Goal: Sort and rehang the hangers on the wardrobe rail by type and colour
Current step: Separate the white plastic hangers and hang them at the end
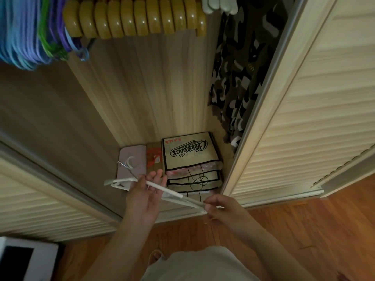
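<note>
My left hand [145,194] curls its fingers around the middle of a thin white plastic hanger [162,190]; my right hand [219,207] pinches its near end; beyond, on the wardrobe floor, a beige black-trimmed bag [188,152] reads "Classics"; honey-coloured wooden hangers [134,19] hang far above.

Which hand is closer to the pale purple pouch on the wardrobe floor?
The left hand: its fingertips lie just beside the pale purple pouch in the picture. The right hand pinches the white hanger's far end, farther right.
</note>
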Available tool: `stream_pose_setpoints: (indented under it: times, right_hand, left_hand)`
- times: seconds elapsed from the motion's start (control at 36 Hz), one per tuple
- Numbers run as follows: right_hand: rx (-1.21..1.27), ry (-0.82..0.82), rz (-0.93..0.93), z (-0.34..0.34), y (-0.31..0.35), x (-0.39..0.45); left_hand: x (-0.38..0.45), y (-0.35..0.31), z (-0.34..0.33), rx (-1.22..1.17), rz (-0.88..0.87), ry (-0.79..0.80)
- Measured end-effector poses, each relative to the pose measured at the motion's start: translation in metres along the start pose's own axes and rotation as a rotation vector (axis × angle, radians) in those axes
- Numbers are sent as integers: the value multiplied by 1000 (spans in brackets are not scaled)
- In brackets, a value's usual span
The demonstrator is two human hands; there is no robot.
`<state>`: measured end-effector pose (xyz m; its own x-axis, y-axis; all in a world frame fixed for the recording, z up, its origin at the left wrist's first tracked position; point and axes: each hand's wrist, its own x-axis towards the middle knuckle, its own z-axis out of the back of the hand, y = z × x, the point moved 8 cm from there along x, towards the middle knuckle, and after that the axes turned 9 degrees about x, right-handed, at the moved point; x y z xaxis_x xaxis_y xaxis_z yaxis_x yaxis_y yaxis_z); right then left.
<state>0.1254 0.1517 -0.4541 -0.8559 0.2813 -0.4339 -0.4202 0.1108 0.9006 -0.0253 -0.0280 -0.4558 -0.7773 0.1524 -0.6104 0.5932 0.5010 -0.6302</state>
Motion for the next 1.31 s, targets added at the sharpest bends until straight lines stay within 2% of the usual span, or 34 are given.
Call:
stream_pose_setpoints:
  times: [0.17, 0.39, 0.64, 0.78, 0.83, 0.92, 1.03, 1.08, 1.14, 1.17, 1.25, 1.31]
  right_hand:
    - [-66, -93, 156, 0, 12, 3]
    - [243, 9, -38, -4, 0, 4]
    - [272, 40, -100, -6, -11, 4]
    - [41, 64, -60, -3, -7, 5]
    - [-176, 39, 56, -2, 1, 8]
    - [-674, -51, 320, -6, 17, 10]
    - [-840, -17, 529, -21, 27, 7]
    - [-850, -8, 547, -24, 30, 6]
    - [-825, -18, 550, -24, 33, 4]
    - [-814, -37, 553, -22, 34, 3]
    - [-788, -70, 525, -14, 32, 1]
    - [-777, -70, 515, -9, 32, 0]
  left_hand:
    - [-6, -3, -5, -87, 7, 26]
    - [-11, -4, -8, -80, 9, 83]
    - [-9, -3, -10, -73, 10, 100]
    - [-12, 2, -11, -39, 28, 78]
    - [-12, 5, -12, -31, 32, 75]
    - [-14, 11, -17, -7, 43, 79]
    - [-23, 17, -28, 56, 78, 113]
    - [-27, 17, -32, 178, 88, 159]
    - [-27, 13, -29, 438, 71, 180]
    - [-25, 8, -23, 587, 33, 142]
    - [-20, -24, -2, 944, -220, -69]
    - [-23, -46, -6, 1014, -432, -54]
